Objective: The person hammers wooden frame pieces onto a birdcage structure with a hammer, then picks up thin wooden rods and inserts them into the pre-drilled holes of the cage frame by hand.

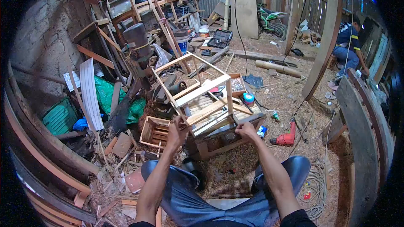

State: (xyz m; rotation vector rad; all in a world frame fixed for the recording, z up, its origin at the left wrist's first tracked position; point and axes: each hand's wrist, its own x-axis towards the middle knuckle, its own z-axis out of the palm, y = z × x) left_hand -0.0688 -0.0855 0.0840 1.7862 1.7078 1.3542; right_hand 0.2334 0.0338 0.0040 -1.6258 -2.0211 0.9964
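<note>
A light wooden frame [202, 88] of thin slats stands tilted on a low slatted work surface [223, 145] before my knees. My left hand [177, 131] is closed at the frame's near left corner; what its fingers hold is too small to make out. My right hand [246, 129] is closed near the front right edge of the surface, by the end of a dark bar, and its grip is hidden. A loose-looking slat [207, 112] crosses the frame between my hands. Behind the frame's right side lie a tray of small metal pieces [237, 85] and a blue-lidded jar [248, 98].
A red drill [284, 136] lies on the shavings at right, near a coiled cable [316, 189]. A wooden crate [155, 131] stands at left. Curved boards [362, 130] rise at far right. Another person [349, 44] crouches at the back right. A black cable [238, 25] hangs behind.
</note>
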